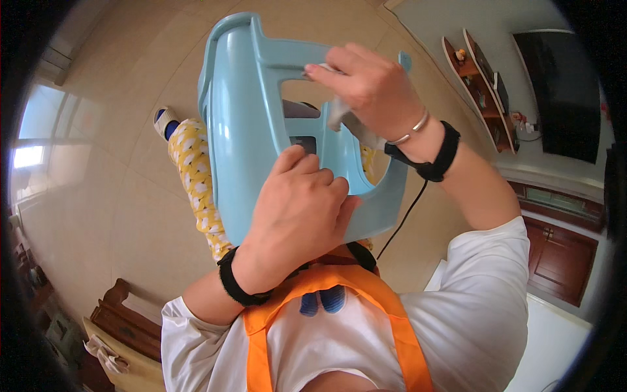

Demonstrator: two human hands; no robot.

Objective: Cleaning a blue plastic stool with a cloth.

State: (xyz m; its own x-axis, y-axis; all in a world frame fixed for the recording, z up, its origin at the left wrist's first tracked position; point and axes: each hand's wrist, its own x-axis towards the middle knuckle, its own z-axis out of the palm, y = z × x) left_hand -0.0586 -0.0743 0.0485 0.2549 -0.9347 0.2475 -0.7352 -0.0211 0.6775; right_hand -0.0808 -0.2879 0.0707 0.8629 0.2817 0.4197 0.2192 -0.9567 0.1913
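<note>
A light-blue moulded plastic piece [235, 122], perhaps a child's chair or stool, rests tilted over the person's lap, with large cut-out openings and a curved outer panel. My left hand [301, 206] is closed on the bar between its openings, knuckles up, the fingertips hidden. On the piece's upper bar, my right hand [370, 88] presses a greyish-white cloth [338, 115], bunched under the fingers and hanging below the palm. A metal bracelet and a black strap are on the right wrist, and another black strap is on the left.
Yellow patterned trousers [191, 161] and a slippered foot [165, 122] show at the left on the tiled floor. A black cable [404, 220] hangs below the right wrist. Wooden furniture [125, 323] stands at lower left; wall shelves [482, 93] and a dark screen [558, 93] are at right.
</note>
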